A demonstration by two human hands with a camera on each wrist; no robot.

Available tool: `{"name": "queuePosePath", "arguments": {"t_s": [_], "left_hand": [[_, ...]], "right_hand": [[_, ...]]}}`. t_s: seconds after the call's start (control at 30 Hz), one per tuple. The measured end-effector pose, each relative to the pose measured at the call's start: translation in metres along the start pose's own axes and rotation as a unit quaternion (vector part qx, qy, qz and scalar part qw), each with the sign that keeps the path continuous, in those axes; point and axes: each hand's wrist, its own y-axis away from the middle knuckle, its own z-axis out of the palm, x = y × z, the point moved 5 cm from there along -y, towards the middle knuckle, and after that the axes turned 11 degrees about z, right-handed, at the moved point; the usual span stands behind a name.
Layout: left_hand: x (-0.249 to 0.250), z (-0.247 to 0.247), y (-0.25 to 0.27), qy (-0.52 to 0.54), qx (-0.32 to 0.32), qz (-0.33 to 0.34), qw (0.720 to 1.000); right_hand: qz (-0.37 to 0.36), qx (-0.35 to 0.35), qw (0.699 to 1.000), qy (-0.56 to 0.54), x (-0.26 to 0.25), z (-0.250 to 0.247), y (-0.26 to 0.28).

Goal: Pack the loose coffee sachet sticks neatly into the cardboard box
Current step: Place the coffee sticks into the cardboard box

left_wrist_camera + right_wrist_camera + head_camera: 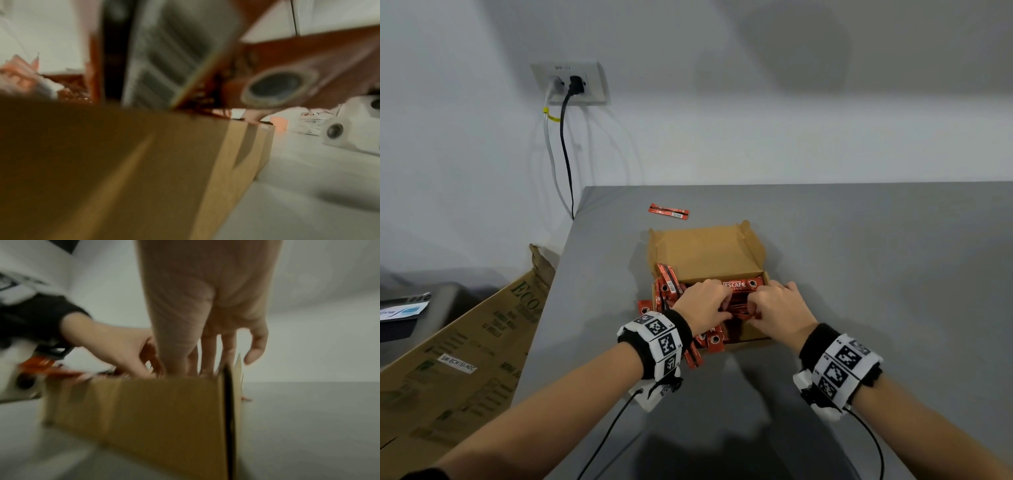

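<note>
An open cardboard box (709,251) stands on the grey table (887,274) with its lid flap up at the back. Red coffee sachets (739,286) lie inside, and more (666,289) spill over its left side. My left hand (705,303) and right hand (779,306) meet over the box's front half, fingers curled on a bundle of sachets (738,310) between them. In the right wrist view my right hand (207,340) reaches down behind the box wall (144,410), with the left hand (115,347) beside it. One loose sachet (668,211) lies beyond the box. The left wrist view is blurred, showing a sachet (308,68) above the box wall (144,162).
A large printed carton (458,359) leans against the table's left edge. A wall socket (570,84) with two cables hangs behind the table's far left corner. Bare grey table extends to the right of the box and in front of it.
</note>
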Motion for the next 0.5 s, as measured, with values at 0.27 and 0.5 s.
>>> {"name": "queuePosePath", "arguments": {"t_s": [0.27,0.5], "left_hand": [[-0.001,0.003,-0.001,-0.002,0.0,-0.003,1.0],[-0.003,0.005,0.0,0.004,0.008,-0.006,1.0]], "right_hand": [[0.001,0.031,0.999,-0.011,0.007,-0.015,-0.04],[-0.011,0.007,0.999,-0.043,0.004,-0.005,-0.04]]}}
